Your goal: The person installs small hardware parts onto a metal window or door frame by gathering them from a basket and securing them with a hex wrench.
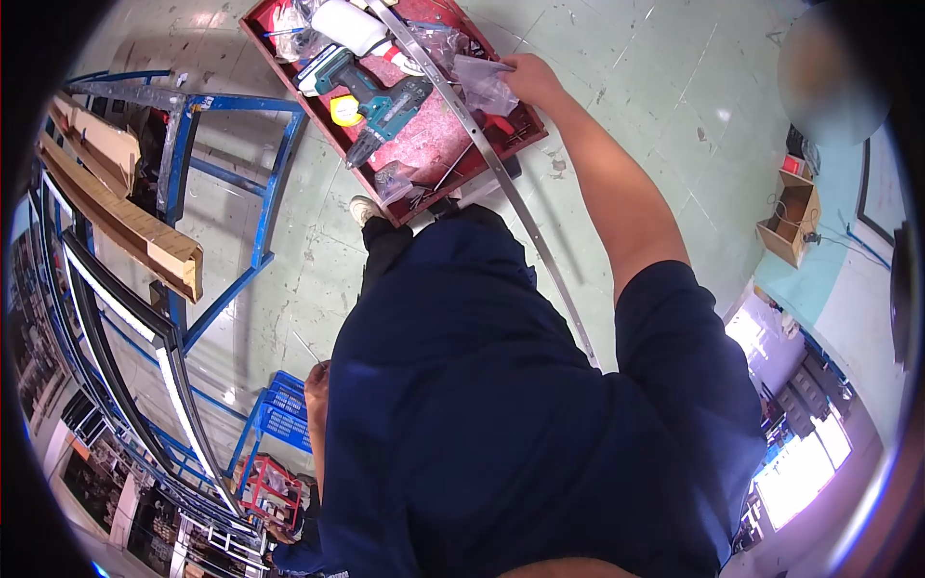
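My right hand [530,79] reaches over the edge of a red tool cart [528,142], its fingers closed on a clear plastic bag [485,85]. Low at my left side, my left hand [316,381] is partly hidden by my shirt. Its fingers are closed round a thin pale rod [307,346] whose kind I cannot make out. A teal cordless drill [385,108], a yellow tape measure [345,110] and a white bottle [349,27] lie in the cart. Across it slants a long metal strip with holes [501,173], its lower end close against my body.
To the left stand a blue metal frame [262,222] and long cardboard-wrapped pieces [145,236]. Black-and-white framed panels [164,347] and a blue crate [287,409] are lower left. At right, an open cardboard box [792,217] sits on a bench. Another person's hand [279,533] shows lower left.
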Demonstrator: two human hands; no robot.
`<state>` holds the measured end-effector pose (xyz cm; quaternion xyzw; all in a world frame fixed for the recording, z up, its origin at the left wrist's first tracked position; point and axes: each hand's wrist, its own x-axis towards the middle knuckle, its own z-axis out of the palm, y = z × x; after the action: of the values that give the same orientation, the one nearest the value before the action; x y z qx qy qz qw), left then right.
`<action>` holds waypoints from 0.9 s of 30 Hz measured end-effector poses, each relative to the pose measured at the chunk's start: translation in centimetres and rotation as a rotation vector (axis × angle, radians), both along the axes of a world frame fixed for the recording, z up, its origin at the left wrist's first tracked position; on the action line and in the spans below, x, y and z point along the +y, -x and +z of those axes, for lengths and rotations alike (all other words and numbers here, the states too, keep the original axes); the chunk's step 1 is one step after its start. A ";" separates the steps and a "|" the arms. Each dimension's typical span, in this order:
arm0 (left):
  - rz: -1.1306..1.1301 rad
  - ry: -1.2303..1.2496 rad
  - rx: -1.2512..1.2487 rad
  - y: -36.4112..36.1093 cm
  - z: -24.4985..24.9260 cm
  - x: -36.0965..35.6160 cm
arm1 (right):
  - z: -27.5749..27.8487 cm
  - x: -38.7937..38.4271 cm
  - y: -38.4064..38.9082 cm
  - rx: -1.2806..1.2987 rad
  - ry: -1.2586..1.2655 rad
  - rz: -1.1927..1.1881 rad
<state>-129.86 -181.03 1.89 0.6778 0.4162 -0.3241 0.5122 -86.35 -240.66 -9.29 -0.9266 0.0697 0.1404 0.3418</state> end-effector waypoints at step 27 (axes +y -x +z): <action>-0.506 -0.331 -0.423 1.6 -2.5 -2.8 | 9.8 7.6 1.5 -0.251 0.207 0.000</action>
<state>-131.43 -183.84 -0.62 0.8850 0.1673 -0.2214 0.3739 -87.84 -233.08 0.49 -0.9671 0.0406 0.0158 0.2507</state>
